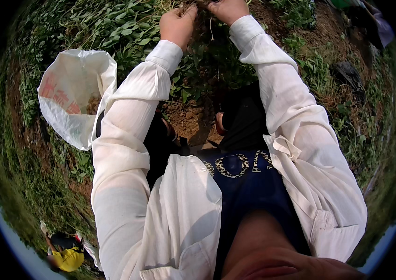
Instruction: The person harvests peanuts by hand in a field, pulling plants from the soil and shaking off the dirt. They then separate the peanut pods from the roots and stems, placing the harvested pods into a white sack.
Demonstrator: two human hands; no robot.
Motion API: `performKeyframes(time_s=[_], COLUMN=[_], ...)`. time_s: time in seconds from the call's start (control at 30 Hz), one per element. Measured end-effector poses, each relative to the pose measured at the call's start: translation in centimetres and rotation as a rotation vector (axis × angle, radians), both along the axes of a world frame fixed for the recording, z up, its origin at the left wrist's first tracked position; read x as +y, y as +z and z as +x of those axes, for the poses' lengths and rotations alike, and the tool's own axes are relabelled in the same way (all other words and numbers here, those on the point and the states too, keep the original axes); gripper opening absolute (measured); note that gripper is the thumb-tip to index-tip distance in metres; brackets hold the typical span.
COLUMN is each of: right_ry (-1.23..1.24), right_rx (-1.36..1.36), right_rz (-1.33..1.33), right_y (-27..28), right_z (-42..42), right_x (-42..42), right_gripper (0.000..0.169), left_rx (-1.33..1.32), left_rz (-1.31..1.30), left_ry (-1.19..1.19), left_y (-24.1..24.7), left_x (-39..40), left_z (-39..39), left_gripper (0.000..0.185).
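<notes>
At the top edge of the head view, my left hand [178, 26] pinches a tangle of brown plant roots [198, 5] between thumb and fingers. My right hand [229, 10] grips the same tangle from the other side, and the frame edge cuts off part of it. A thin pale root hangs down between the two hands. Uprooted leafy green plants [124, 26], which look like peanut plants, are heaped left of my left hand. An open white plastic sack [66, 71] with red print stands beside my left forearm. Tan pods [93, 104], apparently peanuts, lie inside it.
Reddish-brown soil [187, 120] shows between my feet. Black plastic film [349, 78] lies among plants on the right. A person in yellow [70, 259] is at the lower left, and part of another person [382, 28] appears at the upper right.
</notes>
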State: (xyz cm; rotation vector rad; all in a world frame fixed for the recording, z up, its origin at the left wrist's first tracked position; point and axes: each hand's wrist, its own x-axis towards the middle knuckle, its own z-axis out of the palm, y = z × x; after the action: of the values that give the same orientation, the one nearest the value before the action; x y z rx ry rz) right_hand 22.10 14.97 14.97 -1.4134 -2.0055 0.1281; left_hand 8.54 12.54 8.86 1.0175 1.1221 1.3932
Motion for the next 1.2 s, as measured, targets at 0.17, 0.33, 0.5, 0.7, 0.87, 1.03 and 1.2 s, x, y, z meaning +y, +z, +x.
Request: performKeyframes(time_s=[0.17, 0.33, 0.5, 0.7, 0.87, 1.03, 1.2], right_ry=[0.190, -0.331, -0.194, -0.233, 0.174, 0.419, -0.108], right_rx=[0.383, -0.207, -0.132, -0.256, 0.371, 0.772, 0.122], right_rz=[-0.354, 0.023, -0.035, 0.255, -0.217, -0.368, -0.024], right_y=[3.2, -0.5, -1.4, -0.6, -1.8, -3.4, -2.1], right_z=[-0.3, 1.5, 2.7, 1.1, 1.6, 1.1, 2.0], right_x=[-2.6, 1.0, 3.3, 0.6, 1.7, 2.9, 2.4], right_gripper=[0.040, 0.045, 0.056, 0.051, 0.042, 0.042, 0.046], left_rx=[0.025, -0.175, -0.862, -0.451, -0.265, -0.099, -0.004], left_rz=[-0.166, -0.107, -0.339, -0.221, -0.095, 0.028, -0.097], left_ry=[-0.425, -0.960, -0.477, -0.168, -0.157, -0.070, -0.426], left_y=[1.3, 4.5, 1.0, -0.2, -2.4, -2.8, 0.7], left_x=[-1.4, -3.9, -1.1, 0.5, 1.6, 1.9, 1.4], left_z=[0.0, 1.0, -3.2, -2.2, -2.0, -1.7, -3.1], left_gripper=[0.021, 0.020, 0.017, 0.021, 0.027, 0.018, 0.015])
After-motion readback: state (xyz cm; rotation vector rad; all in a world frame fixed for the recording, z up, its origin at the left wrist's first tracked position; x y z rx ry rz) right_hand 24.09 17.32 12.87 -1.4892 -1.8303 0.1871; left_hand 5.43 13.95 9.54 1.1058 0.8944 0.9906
